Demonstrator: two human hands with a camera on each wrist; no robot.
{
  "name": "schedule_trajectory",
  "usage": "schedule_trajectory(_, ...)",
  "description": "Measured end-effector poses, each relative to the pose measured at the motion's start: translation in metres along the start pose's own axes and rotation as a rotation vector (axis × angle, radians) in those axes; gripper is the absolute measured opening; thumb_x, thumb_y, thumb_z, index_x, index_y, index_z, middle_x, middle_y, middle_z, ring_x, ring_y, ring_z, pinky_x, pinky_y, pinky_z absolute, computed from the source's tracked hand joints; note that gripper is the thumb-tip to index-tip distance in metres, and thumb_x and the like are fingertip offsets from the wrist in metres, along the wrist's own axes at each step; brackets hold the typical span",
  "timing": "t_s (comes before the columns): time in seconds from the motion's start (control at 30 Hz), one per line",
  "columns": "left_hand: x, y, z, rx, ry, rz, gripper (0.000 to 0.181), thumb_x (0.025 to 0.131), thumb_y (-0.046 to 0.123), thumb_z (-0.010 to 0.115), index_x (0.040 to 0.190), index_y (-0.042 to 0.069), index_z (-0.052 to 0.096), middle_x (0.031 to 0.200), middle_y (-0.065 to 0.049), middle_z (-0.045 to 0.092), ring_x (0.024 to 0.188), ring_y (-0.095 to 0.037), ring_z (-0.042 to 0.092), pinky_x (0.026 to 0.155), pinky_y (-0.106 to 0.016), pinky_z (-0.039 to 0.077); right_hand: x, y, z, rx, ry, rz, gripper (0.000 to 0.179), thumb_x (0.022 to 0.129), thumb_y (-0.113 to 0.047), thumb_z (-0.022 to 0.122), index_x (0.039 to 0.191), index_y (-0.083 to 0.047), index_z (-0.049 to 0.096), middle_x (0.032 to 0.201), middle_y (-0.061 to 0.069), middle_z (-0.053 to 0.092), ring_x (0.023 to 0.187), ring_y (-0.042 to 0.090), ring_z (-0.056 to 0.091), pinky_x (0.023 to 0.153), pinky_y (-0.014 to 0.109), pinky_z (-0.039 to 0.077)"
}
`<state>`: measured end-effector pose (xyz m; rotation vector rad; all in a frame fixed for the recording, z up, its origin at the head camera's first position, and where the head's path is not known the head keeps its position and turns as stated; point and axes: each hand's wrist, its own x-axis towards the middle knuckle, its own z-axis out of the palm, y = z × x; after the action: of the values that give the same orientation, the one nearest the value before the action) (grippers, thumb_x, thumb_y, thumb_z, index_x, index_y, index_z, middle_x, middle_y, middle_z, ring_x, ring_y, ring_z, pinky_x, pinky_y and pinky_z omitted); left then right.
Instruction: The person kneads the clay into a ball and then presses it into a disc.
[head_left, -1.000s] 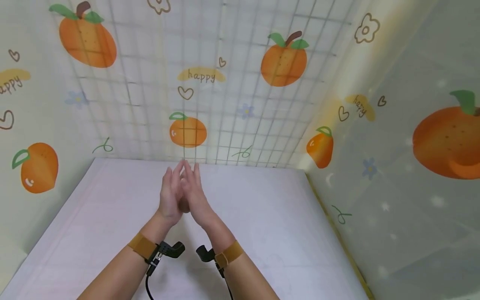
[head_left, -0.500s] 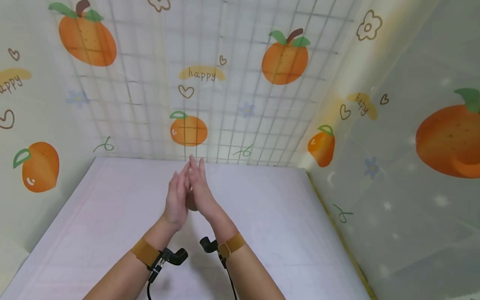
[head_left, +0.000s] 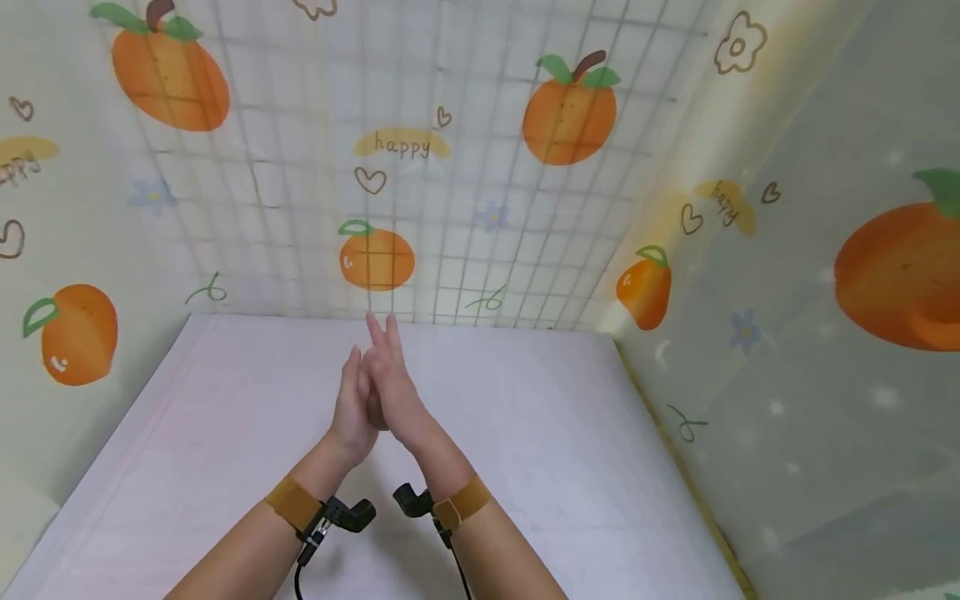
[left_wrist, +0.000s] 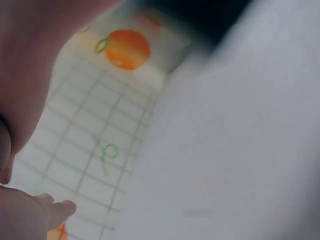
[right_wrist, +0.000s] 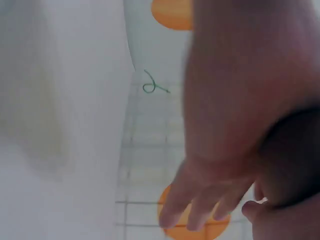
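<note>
A small brown rounded lump (head_left: 378, 412) sits between the palms of my two hands, out over the table. My left hand (head_left: 351, 421) lies along its left side with the fingers pointing up and away. From the other side my right hand (head_left: 399, 402) presses against it, fingers stretched out and tips past those of the left. Most of the lump is covered by the palms. The right wrist view shows it as a dark, smooth curved lump (right_wrist: 295, 157), and only a sliver of the lump (left_wrist: 4, 147) enters the left wrist view.
A white tabletop (head_left: 555, 450) spreads below both hands. Pale sheets with printed oranges enclose it, with a wire grid (head_left: 465, 183) behind the back sheet (head_left: 300, 242). Each wrist wears a brown strap (head_left: 292, 502) with a small black camera (head_left: 351, 514) and cable.
Both hands shift a little right, then the right hand slides back against the left. The palms rub past each other with the brown lump between them throughout.
</note>
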<state>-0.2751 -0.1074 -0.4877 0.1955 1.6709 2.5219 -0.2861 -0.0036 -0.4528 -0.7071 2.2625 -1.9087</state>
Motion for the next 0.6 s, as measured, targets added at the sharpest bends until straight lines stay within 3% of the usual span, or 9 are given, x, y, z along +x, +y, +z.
schedule_trajectory(0.1, -0.005, -0.004, 0.005, 0.036, -0.046, 0.031, 0.077, 0.104, 0.08, 0.01, 0.167, 0.04, 0.031, 0.148, 0.021, 0.053, 0.141, -0.013, 0.041, 0.122, -0.048, 0.03, 0.006, 0.008, -0.006, -0.002, 0.034, 0.035, 0.063, 0.104, -0.078, 0.022, 0.165, -0.06, 0.017, 0.177, -0.022, -0.016, 0.168, 0.025, -0.009, 0.126, 0.078, 0.004)
schedule_trajectory(0.13, -0.006, -0.003, 0.007, 0.052, -0.062, 0.044, 0.075, 0.105, 0.079, 0.008, 0.17, 0.045, 0.021, 0.162, 0.027, 0.039, 0.155, -0.011, 0.026, 0.129, -0.054, 0.017, 0.007, 0.012, -0.007, 0.001, 0.041, 0.05, 0.063, 0.104, -0.079, 0.02, 0.165, -0.061, 0.014, 0.178, -0.021, -0.017, 0.168, 0.026, -0.008, 0.125, 0.08, 0.003)
schedule_trajectory(0.17, -0.006, -0.001, 0.007, 0.06, -0.068, 0.067, 0.075, 0.105, 0.078, 0.009, 0.172, 0.044, 0.017, 0.17, 0.031, 0.023, 0.162, -0.009, 0.012, 0.132, -0.059, 0.006, 0.007, 0.015, -0.008, 0.008, 0.046, 0.059, 0.063, 0.104, -0.078, 0.021, 0.165, -0.061, 0.013, 0.178, -0.02, -0.017, 0.168, 0.027, -0.009, 0.125, 0.08, 0.002)
schedule_trajectory(0.2, -0.006, 0.001, 0.008, 0.069, -0.068, 0.086, 0.076, 0.105, 0.077, 0.009, 0.173, 0.042, 0.013, 0.173, 0.031, 0.017, 0.165, -0.007, 0.004, 0.133, -0.061, -0.002, 0.008, 0.019, -0.008, 0.013, 0.048, 0.066, 0.064, 0.104, -0.078, 0.021, 0.165, -0.061, 0.012, 0.178, -0.019, -0.017, 0.168, 0.026, -0.009, 0.125, 0.08, 0.002)
schedule_trajectory(0.27, -0.003, 0.007, 0.007, 0.08, -0.054, 0.129, 0.08, 0.105, 0.077, 0.011, 0.174, 0.037, 0.008, 0.179, 0.022, 0.011, 0.167, -0.009, 0.0, 0.133, -0.061, -0.007, 0.007, 0.022, -0.006, 0.032, 0.044, 0.068, 0.064, 0.105, -0.075, 0.024, 0.165, -0.06, 0.011, 0.178, -0.019, -0.016, 0.168, 0.025, -0.011, 0.125, 0.079, 0.001)
schedule_trajectory(0.4, 0.003, 0.018, 0.002, 0.072, -0.023, 0.175, 0.08, 0.106, 0.075, 0.011, 0.174, 0.034, 0.006, 0.182, 0.014, 0.008, 0.169, -0.012, 0.002, 0.135, -0.057, -0.006, 0.0, 0.024, 0.0, 0.077, 0.018, 0.077, 0.066, 0.106, -0.074, 0.025, 0.167, -0.057, 0.009, 0.178, -0.022, -0.014, 0.168, 0.017, -0.013, 0.127, 0.076, -0.001)
schedule_trajectory(0.53, 0.007, 0.019, -0.003, 0.007, -0.019, 0.147, 0.071, 0.108, 0.071, 0.01, 0.173, 0.042, 0.009, 0.179, 0.022, 0.01, 0.165, -0.002, 0.006, 0.135, -0.048, 0.0, -0.009, 0.013, 0.006, 0.102, -0.016, 0.046, 0.067, 0.105, -0.075, 0.025, 0.167, -0.057, 0.008, 0.176, -0.027, -0.012, 0.166, 0.011, -0.014, 0.128, 0.075, -0.003)
schedule_trajectory(0.57, 0.007, 0.018, -0.004, -0.013, -0.019, 0.126, 0.07, 0.108, 0.072, 0.01, 0.172, 0.045, 0.01, 0.176, 0.028, 0.014, 0.162, 0.0, 0.013, 0.134, -0.045, 0.007, -0.01, 0.008, 0.006, 0.099, -0.024, 0.027, 0.068, 0.104, -0.076, 0.025, 0.167, -0.057, 0.008, 0.176, -0.028, -0.012, 0.166, 0.011, -0.013, 0.127, 0.076, -0.003)
schedule_trajectory(0.6, 0.008, 0.016, -0.004, -0.022, -0.014, 0.108, 0.069, 0.107, 0.073, 0.01, 0.171, 0.047, 0.011, 0.173, 0.03, 0.021, 0.155, -0.001, 0.029, 0.128, -0.04, 0.023, -0.01, 0.004, 0.006, 0.087, -0.029, 0.01, 0.069, 0.103, -0.078, 0.026, 0.167, -0.057, 0.008, 0.176, -0.029, -0.012, 0.166, 0.011, -0.013, 0.128, 0.075, -0.003)
